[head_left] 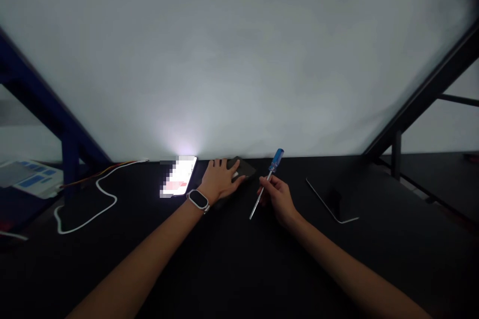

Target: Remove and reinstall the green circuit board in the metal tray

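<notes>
My right hand (pixel 276 196) pinches a screwdriver (pixel 276 160) by its metal shaft. The blue handle points up and away, and the bare tip slants down toward me. My left hand (pixel 221 179), with a white-cased band on its wrist, lies palm down with fingers spread. Beneath it is a dark, flat object (pixel 245 168), partly covered, whose kind I cannot make out. Just left of that hand, a phone (pixel 179 175) glows brightly on the black table.
A white cable (pixel 108 199) curls over the table (pixel 209 269) at left, near a white-and-blue sheet (pixel 37 179). A thin, bent metal rod (pixel 325 204) lies to the right. Behind stands a pale wall (pixel 239 60), with dark slanting frame bars (pixel 422 82) at both sides.
</notes>
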A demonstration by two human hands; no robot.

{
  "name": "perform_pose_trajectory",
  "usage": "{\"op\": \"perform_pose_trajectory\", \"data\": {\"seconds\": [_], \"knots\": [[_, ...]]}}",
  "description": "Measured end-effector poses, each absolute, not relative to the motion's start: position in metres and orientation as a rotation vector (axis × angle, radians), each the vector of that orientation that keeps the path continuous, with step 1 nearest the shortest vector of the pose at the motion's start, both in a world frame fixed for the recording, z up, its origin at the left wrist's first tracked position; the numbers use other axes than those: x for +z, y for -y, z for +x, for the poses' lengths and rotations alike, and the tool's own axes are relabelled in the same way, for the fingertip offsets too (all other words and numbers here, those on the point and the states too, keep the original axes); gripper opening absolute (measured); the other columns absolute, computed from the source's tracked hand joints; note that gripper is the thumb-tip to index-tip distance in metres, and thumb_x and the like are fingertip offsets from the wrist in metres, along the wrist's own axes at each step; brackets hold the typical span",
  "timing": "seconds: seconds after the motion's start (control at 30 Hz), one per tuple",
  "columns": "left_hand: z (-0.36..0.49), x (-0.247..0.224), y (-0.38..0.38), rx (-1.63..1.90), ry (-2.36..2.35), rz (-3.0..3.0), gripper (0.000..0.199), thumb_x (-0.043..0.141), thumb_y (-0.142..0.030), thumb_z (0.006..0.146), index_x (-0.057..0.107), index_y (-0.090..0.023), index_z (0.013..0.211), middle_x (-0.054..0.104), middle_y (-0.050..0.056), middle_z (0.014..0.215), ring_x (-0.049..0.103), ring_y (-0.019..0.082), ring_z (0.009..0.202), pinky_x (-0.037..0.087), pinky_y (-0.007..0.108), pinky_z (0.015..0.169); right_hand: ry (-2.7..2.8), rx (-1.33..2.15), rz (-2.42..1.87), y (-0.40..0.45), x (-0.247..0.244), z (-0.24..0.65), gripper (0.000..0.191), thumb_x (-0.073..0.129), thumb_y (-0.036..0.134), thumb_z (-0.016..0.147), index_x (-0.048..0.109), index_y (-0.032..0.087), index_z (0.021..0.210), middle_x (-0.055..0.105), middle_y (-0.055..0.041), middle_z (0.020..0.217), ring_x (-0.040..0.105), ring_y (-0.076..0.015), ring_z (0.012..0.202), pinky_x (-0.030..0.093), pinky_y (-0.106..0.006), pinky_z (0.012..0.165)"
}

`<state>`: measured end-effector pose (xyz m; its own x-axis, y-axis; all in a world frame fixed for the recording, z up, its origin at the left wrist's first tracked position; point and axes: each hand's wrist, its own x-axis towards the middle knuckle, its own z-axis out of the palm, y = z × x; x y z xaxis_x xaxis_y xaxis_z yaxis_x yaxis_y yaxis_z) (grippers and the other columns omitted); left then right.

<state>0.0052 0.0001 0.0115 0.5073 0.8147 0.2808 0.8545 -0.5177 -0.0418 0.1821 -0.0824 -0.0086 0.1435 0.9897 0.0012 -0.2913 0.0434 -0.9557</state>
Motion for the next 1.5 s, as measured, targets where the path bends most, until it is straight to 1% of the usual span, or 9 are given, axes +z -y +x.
{"op": "perform_pose_trajectory", "data": {"seconds": [0.13, 0.3, 0.43, 0.53, 0.73, 0.93, 1.17, 1.33, 1.5], "knots": [[0.004, 0.011, 0.019, -0.265, 1.646, -2.456, 0.066, 0.034, -0.059, 0.093, 0.047, -0.016, 0.141, 0.059, 0.022, 0.114, 0.062, 0.034, 0.089, 0.047, 0.041, 0.072, 0.894, 1.154, -1.028, 0.079, -0.005, 0.19, 0.035, 0.075, 0.049, 0.073, 0.058, 0.018, 0.073, 0.062, 0.0023, 0.058, 0.052, -0.0088, 0.04, 0.039, -0.02, 0.037], [-0.001, 0.014, 0.037, -0.265, 1.827, -2.404, 0.064, 0.035, -0.054, 0.094, 0.049, -0.008, 0.136, 0.06, 0.022, 0.105, 0.064, 0.032, 0.08, 0.047, 0.039, 0.067, 0.893, 1.107, -1.05, 0.077, -0.001, 0.199, 0.034, 0.074, 0.049, 0.074, 0.058, 0.019, 0.074, 0.063, 0.0009, 0.058, 0.053, -0.011, 0.045, 0.039, -0.021, 0.039], [-0.008, 0.021, 0.031, -0.431, 1.543, -2.407, 0.055, 0.038, -0.056, 0.093, 0.061, -0.015, 0.121, 0.06, 0.019, 0.113, 0.054, 0.037, 0.105, 0.045, 0.047, 0.084, 0.886, 1.106, -1.063, 0.076, 0.004, 0.202, 0.036, 0.073, 0.05, 0.073, 0.056, 0.019, 0.072, 0.063, -0.0004, 0.058, 0.057, -0.0137, 0.05, 0.04, -0.022, 0.041], [-0.005, 0.024, 0.013, -0.588, 1.35, -2.54, 0.045, 0.032, -0.045, 0.099, 0.057, -0.021, 0.128, 0.054, 0.013, 0.13, 0.048, 0.031, 0.118, 0.038, 0.047, 0.096, 0.883, 1.107, -1.071, 0.077, 0.005, 0.203, 0.037, 0.074, 0.05, 0.072, 0.054, 0.019, 0.069, 0.06, 0.0015, 0.056, 0.052, -0.0113, 0.045, 0.037, -0.021, 0.039], [0.016, 0.003, -0.019, -0.59, 1.486, -2.861, 0.049, 0.025, -0.05, 0.1, 0.063, -0.025, 0.118, 0.063, 0.007, 0.118, 0.055, 0.027, 0.11, 0.042, 0.045, 0.093, 0.96, 1.108, -1.105, 0.076, -0.002, 0.203, 0.039, 0.07, 0.05, 0.077, 0.049, 0.019, 0.062, 0.048, 0.0065, 0.048, 0.036, -0.0059, 0.034, 0.022, -0.02, 0.034], [0.015, -0.008, -0.021, -0.558, 1.607, -2.875, 0.054, 0.02, -0.051, 0.1, 0.064, -0.024, 0.118, 0.063, 0.008, 0.118, 0.055, 0.028, 0.11, 0.041, 0.048, 0.093, 1.001, 1.087, -1.117, 0.072, 0.005, 0.212, 0.04, 0.068, 0.048, 0.078, 0.047, 0.02, 0.057, 0.048, 0.0047, 0.047, 0.037, -0.0077, 0.037, 0.025, -0.021, 0.037], [0.015, -0.01, -0.017, -0.595, 1.53, -2.822, 0.046, 0.038, -0.055, 0.095, 0.06, -0.027, 0.125, 0.062, 0.008, 0.121, 0.053, 0.031, 0.112, 0.04, 0.05, 0.094, 1.025, 1.081, -1.148, 0.068, -0.003, 0.218, 0.04, 0.065, 0.051, 0.081, 0.048, 0.02, 0.06, 0.046, 0.0055, 0.047, 0.035, -0.0078, 0.036, 0.023, -0.021, 0.036], [0.015, -0.006, -0.017, -0.651, 1.587, -2.836, 0.053, 0.036, -0.06, 0.094, 0.056, -0.026, 0.13, 0.058, 0.01, 0.128, 0.05, 0.033, 0.12, 0.038, 0.055, 0.098, 1.074, 1.073, -1.101, 0.067, -0.001, 0.212, 0.04, 0.066, 0.053, 0.081, 0.049, 0.02, 0.066, 0.046, 0.0067, 0.047, 0.034, -0.0067, 0.037, 0.023, -0.02, 0.036], [0.014, 0.008, -0.013, -0.928, 1.52, -2.831, 0.047, 0.028, -0.051, 0.1, 0.054, -0.026, 0.13, 0.058, 0.006, 0.128, 0.05, 0.026, 0.121, 0.039, 0.048, 0.101, 1.187, 1.07, -1.104, 0.061, 0.018, 0.206, 0.037, 0.065, 0.055, 0.081, 0.053, 0.02, 0.078, 0.053, 0.007, 0.05, 0.037, -0.0062, 0.029, 0.022, -0.019, 0.029]]}}
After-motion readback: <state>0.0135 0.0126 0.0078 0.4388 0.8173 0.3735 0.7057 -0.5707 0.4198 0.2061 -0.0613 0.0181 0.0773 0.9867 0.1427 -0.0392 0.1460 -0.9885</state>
